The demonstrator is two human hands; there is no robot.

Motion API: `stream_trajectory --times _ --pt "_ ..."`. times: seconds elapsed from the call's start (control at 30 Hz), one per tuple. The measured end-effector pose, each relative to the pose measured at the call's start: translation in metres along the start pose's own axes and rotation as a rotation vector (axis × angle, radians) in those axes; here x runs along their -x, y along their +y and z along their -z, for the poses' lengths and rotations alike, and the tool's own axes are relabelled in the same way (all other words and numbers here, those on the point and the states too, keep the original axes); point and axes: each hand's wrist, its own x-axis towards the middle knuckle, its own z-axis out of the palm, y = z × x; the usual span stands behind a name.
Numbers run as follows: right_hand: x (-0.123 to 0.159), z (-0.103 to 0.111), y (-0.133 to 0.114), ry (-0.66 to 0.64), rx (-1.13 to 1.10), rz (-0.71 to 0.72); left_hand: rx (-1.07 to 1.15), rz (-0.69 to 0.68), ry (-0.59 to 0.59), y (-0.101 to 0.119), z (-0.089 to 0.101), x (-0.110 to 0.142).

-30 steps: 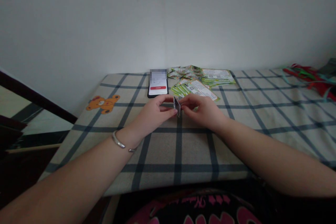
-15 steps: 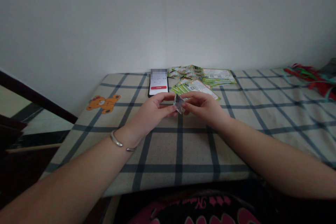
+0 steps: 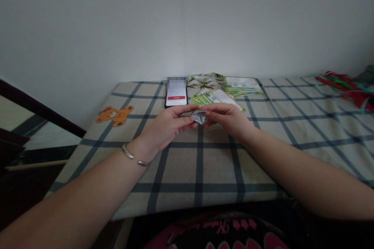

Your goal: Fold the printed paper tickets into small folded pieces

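Between my two hands is a small piece of folded paper (image 3: 200,117), whitish and grey with creased facets. My left hand (image 3: 172,123) pinches its left side between thumb and fingers; a silver open bangle (image 3: 128,151) circles that wrist. On the paper's right side, my right hand (image 3: 228,120) grips it with thumb and fingertips. Both hands are above the checked cloth, just in front of a fan of green-and-white printed leaflets (image 3: 219,97). Fingers cover parts of the paper's edges.
A phone (image 3: 176,97) with a lit screen lies behind my left hand. Beside it are several folded paper pieces (image 3: 206,80) and more leaflets (image 3: 244,84) against the wall. An orange bear picture (image 3: 115,116) lies left; red and green strands (image 3: 347,87) lie far right.
The folded paper has turned and now shows a wider, lighter face. My fingers have shifted slightly around it, and both hands still hold it in about the same place.
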Motion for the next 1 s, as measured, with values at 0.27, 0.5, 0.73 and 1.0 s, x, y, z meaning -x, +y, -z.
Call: stream_trajectory --times 0.27,0.5,0.73,1.0 --pt "-0.002 0.003 0.004 -0.039 0.098 0.033 0.088 0.142 0.057 0.004 -0.004 0.001" --pt "-0.002 0.004 0.011 -0.055 0.361 0.167 -0.049 0.069 0.117 -0.001 -0.004 0.0" --pt "0.003 -0.003 0.007 -0.014 0.437 0.2 -0.22 -0.05 0.082 -0.007 0.002 -0.001" --pt "0.003 -0.007 0.009 0.032 0.441 0.111 -0.459 -0.236 0.024 -0.013 0.007 -0.002"
